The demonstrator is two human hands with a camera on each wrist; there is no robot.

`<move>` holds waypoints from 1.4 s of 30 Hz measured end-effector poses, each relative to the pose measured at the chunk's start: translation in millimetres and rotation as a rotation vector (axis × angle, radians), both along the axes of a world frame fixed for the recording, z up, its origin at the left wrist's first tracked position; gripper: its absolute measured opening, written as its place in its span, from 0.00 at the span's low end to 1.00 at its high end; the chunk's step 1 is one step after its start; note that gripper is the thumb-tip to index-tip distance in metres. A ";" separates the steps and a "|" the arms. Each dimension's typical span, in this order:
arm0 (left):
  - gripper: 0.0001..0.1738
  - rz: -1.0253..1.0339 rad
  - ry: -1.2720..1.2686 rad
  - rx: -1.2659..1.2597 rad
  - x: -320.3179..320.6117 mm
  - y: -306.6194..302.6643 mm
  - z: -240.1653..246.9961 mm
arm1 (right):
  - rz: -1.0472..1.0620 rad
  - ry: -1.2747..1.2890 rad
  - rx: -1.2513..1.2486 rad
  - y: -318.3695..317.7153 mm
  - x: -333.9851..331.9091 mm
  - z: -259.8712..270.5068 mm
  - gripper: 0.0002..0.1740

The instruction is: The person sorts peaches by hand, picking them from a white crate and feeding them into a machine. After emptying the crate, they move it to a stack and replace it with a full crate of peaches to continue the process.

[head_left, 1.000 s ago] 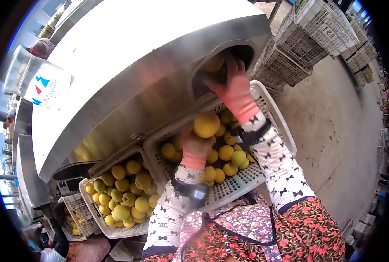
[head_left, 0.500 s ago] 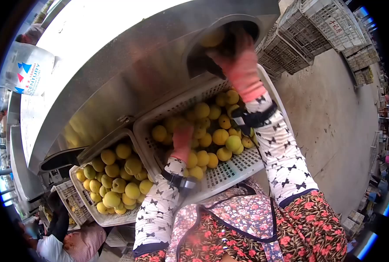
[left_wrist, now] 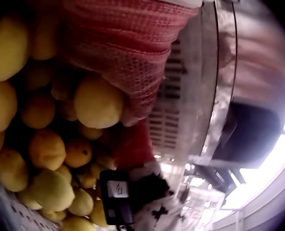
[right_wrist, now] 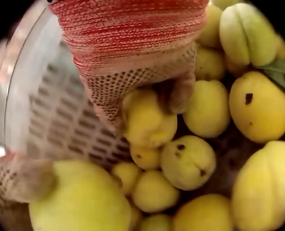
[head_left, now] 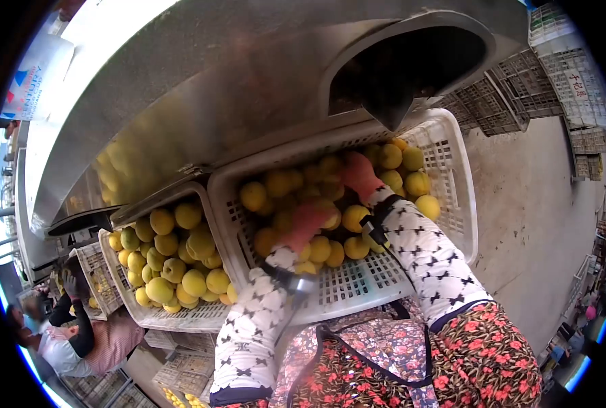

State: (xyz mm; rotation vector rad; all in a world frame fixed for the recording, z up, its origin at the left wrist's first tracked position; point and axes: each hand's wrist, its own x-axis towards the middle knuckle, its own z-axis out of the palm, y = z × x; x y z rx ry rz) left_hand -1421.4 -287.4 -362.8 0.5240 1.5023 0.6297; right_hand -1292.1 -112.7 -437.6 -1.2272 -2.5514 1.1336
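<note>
Both gloved hands are down among the yellow peaches [head_left: 355, 249] in the large white plastic crate [head_left: 357, 282]. My left hand [head_left: 306, 224], in a red knit glove, grips a peach [left_wrist: 99, 102]; the right wrist view shows that hand's fingertips against the side of a large yellow-green peach [right_wrist: 80, 195]. My right hand [right_wrist: 137, 62], gloved the same way, holds a yellow peach [right_wrist: 149, 118] between curled fingers and thumb, low over the pile. Some peaches around it carry dark spots, and a green leaf [right_wrist: 281, 74] lies among them.
A metal machine housing with a dark chute opening [head_left: 408, 64] stands above the crate's far side. A second crate [head_left: 136, 309] full of peaches sits at left. Stacked crates [head_left: 520, 88] rise at right beside the bare floor [head_left: 520, 190]. Another person [head_left: 85, 340] works at lower left.
My right hand has come out of the chute opening and down into the crate of peaches. My left hand stays in the crate, slightly further right. The camera view has shifted.
</note>
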 end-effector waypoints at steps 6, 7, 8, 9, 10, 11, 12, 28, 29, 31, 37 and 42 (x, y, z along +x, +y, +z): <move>0.21 0.892 -0.754 0.323 -24.3 -19.4 29.6 | 0.001 -0.055 -0.195 -4.4 35.7 102.7 0.36; 0.21 0.948 -0.723 0.323 -25.1 -15.9 36.2 | 0.060 -0.075 -0.049 -8.4 30.6 100.4 0.36; 0.21 1.012 -0.688 0.314 -24.9 -16.4 40.8 | 0.043 -0.022 -0.054 -21.7 15.3 96.8 0.36; 0.21 0.899 -0.545 0.409 -23.7 -21.9 44.5 | 0.028 0.033 -0.069 -34.9 -0.1 88.6 0.37; 0.21 0.782 -0.398 0.494 -22.3 -29.9 47.8 | 0.034 0.017 -0.030 -46.2 -15.5 74.5 0.33; 0.20 0.793 -0.444 0.497 -24.6 -37.3 52.2 | 0.041 0.000 0.005 -59.1 -31.1 64.3 0.30; 0.20 0.804 -0.490 0.498 -26.9 -44.7 56.5 | 0.073 -0.001 -0.032 -63.9 -36.4 55.7 0.31; 0.20 0.345 -1.051 0.374 4.9 31.8 205.1 | 0.059 0.427 0.495 -47.9 72.0 341.0 0.52; 0.20 0.363 -1.047 0.394 5.2 38.0 204.7 | -0.010 0.451 0.562 -46.9 70.8 355.0 0.51; 0.19 0.426 -1.105 0.420 5.9 52.3 203.8 | -0.174 0.403 0.747 -34.4 62.2 362.6 0.48; 0.20 0.346 0.013 0.986 14.3 67.4 135.2 | -0.506 0.081 0.218 43.5 -33.7 343.4 0.55; 0.15 0.390 0.160 1.017 26.2 68.8 165.8 | -0.234 0.415 0.132 -12.8 33.9 298.2 0.56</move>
